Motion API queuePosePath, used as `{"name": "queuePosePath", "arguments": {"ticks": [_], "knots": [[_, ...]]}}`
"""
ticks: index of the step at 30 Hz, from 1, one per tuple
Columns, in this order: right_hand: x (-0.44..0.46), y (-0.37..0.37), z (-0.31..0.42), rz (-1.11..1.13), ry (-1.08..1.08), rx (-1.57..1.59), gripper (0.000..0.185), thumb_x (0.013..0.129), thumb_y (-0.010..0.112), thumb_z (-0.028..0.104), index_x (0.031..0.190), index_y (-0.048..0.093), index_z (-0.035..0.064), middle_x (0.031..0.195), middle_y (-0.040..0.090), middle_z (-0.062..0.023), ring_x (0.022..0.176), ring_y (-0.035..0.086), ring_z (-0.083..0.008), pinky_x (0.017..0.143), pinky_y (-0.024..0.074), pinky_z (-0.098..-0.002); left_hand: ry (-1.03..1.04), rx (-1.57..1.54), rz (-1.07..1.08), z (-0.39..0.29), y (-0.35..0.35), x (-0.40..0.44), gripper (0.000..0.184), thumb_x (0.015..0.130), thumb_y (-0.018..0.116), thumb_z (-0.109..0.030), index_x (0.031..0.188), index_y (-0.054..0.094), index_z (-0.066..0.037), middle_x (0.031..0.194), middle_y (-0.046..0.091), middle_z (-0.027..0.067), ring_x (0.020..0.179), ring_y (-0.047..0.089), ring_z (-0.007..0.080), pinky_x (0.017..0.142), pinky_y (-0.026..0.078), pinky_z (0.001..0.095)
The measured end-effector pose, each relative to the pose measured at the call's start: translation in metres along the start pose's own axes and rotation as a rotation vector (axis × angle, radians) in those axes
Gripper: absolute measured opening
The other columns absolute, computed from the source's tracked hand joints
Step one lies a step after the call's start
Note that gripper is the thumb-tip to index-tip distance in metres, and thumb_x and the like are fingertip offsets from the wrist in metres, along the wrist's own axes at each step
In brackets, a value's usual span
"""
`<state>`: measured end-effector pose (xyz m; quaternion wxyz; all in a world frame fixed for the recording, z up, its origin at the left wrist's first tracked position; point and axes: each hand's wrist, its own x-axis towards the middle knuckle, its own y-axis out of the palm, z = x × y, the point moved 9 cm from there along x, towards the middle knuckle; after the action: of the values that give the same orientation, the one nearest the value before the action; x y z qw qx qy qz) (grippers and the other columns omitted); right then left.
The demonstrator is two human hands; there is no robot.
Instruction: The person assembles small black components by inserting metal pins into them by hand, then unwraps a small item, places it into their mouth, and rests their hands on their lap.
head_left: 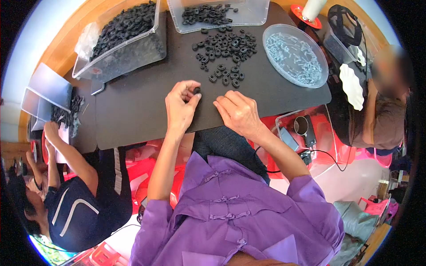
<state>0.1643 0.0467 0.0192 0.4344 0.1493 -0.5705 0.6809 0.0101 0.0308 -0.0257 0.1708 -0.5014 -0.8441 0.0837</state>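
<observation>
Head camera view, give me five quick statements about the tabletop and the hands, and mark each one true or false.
1. The left hand holds a small black part. True.
2. The round tray contains small silvery pieces. True.
3. The right hand is reaching inside the round tray. False: it is apart from the tray, by the table's near edge.
4. Loose black parts lie on the table beyond the hands. True.
5. The bin at the far left of the table is empty. False: it is heaped with black pieces.
</observation>
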Motion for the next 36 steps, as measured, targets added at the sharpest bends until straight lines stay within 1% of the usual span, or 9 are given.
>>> {"name": "queuePosePath", "arguments": {"ticks": [3, 6, 9, 11, 12, 17, 21, 26, 36], "knots": [[-0.003, 0.0, 0.0, -0.025, -0.055, 0.008, 0.01, 0.072, 0.069, 0.008, 0.075, 0.062, 0.0027, 0.069, 0.053, -0.0061, 0.059, 0.056, -0.0215, 0.051, 0.0475, -0.0329, 0.02, -0.064, -0.002, 0.001, 0.004, -0.011, 0.022, 0.074, 0.064, 0.006, 0.094, 0.064, -0.001, 0.086, 0.059, 0.0036, 0.067, 0.053, 0.008, 0.065, 0.045, 0.0213], [0.001, -0.012, -0.011, -0.05, 0.048, 0.166, 0.007, 0.073, 0.069, 0.006, 0.074, 0.062, 0.0026, 0.066, 0.054, -0.0076, 0.059, 0.057, -0.0233, 0.052, 0.0469, -0.0341, 0.038, -0.046, -0.02, -0.009, 0.008, -0.018, 0.02, 0.075, 0.063, 0.006, 0.094, 0.064, 0.0, 0.085, 0.058, 0.0027, 0.067, 0.051, 0.007, 0.065, 0.044, 0.0208], [0.008, -0.051, -0.043, -0.178, 0.126, 0.053, 0.006, 0.077, 0.065, 0.005, 0.076, 0.062, 0.0007, 0.068, 0.058, -0.0108, 0.06, 0.058, -0.0256, 0.054, 0.0466, -0.0338, 0.042, -0.081, -0.04, -0.005, 0.008, -0.02, 0.021, 0.075, 0.063, 0.006, 0.095, 0.064, 0.0, 0.084, 0.056, 0.0018, 0.066, 0.05, 0.0065, 0.065, 0.044, 0.0204], [0.008, -0.086, -0.085, -0.269, 0.311, -0.089, 0.006, 0.08, 0.063, 0.007, 0.079, 0.064, 0.0016, 0.071, 0.06, -0.0131, 0.062, 0.059, -0.0252, 0.056, 0.0462, -0.0321, -0.005, -0.146, -0.029, 0.001, 0.006, -0.022, 0.02, 0.08, 0.062, 0.006, 0.099, 0.062, 0.001, 0.087, 0.056, -0.0015, 0.073, 0.051, 0.0046, 0.068, 0.042, 0.0184], [0.009, -0.104, -0.105, -0.312, 0.349, -0.162, 0.009, 0.08, 0.061, 0.011, 0.075, 0.063, 0.0036, 0.072, 0.06, -0.0135, 0.067, 0.06, -0.032, 0.058, 0.0473, -0.0397, -0.006, -0.156, -0.035, 0.001, 0.006, -0.021, 0.02, 0.08, 0.062, 0.006, 0.099, 0.062, 0.001, 0.087, 0.056, -0.0015, 0.073, 0.051, 0.0046, 0.068, 0.042, 0.0184], [-0.011, -0.142, -0.217, -0.1, 0.688, -0.49, 0.009, 0.076, 0.065, 0.014, 0.081, 0.069, 0.009, 0.084, 0.065, -0.0137, 0.078, 0.064, -0.0324, 0.068, 0.0495, -0.0414, -0.007, -0.237, -0.071, 0.002, 0.004, -0.022, 0.021, 0.074, 0.063, 0.009, 0.094, 0.063, 0.001, 0.082, 0.054, 0.0, 0.067, 0.049, 0.0049, 0.065, 0.043, 0.0192], [-0.017, -0.12, -0.242, 0.161, 0.847, -0.49, 0.014, 0.072, 0.07, 0.018, 0.083, 0.069, 0.0095, 0.088, 0.066, -0.0135, 0.084, 0.064, -0.0319, 0.073, 0.0498, -0.0411, 0.009, -0.212, -0.039, 0.001, 0.004, -0.023, 0.022, 0.077, 0.064, 0.007, 0.098, 0.063, -0.001, 0.083, 0.055, -0.0027, 0.071, 0.049, 0.0043, 0.067, 0.041, 0.0179], [-0.011, -0.112, -0.251, 0.263, 0.826, -0.56, 0.02, 0.07, 0.072, 0.021, 0.086, 0.067, 0.0101, 0.09, 0.067, -0.0137, 0.089, 0.063, -0.0315, 0.076, 0.0496, -0.0413, -0.012, -0.238, -0.067, -0.002, 0.003, -0.024, 0.02, 0.073, 0.064, 0.009, 0.091, 0.064, 0.001, 0.08, 0.054, -0.0006, 0.065, 0.047, 0.0049, 0.062, 0.042, 0.0196], [-0.008, -0.115, -0.262, 0.243, 0.757, -0.649, 0.014, 0.074, 0.065, 0.019, 0.084, 0.066, 0.0091, 0.09, 0.066, -0.0167, 0.089, 0.063, -0.0338, 0.077, 0.0493, -0.0435, -0.126, -0.35, -0.065, 0.001, 0.0, -0.026, 0.023, 0.077, 0.066, 0.006, 0.098, 0.062, -0.001, 0.083, 0.059, -0.0012, 0.074, 0.054, 0.0053, 0.07, 0.044, 0.0193]]}}
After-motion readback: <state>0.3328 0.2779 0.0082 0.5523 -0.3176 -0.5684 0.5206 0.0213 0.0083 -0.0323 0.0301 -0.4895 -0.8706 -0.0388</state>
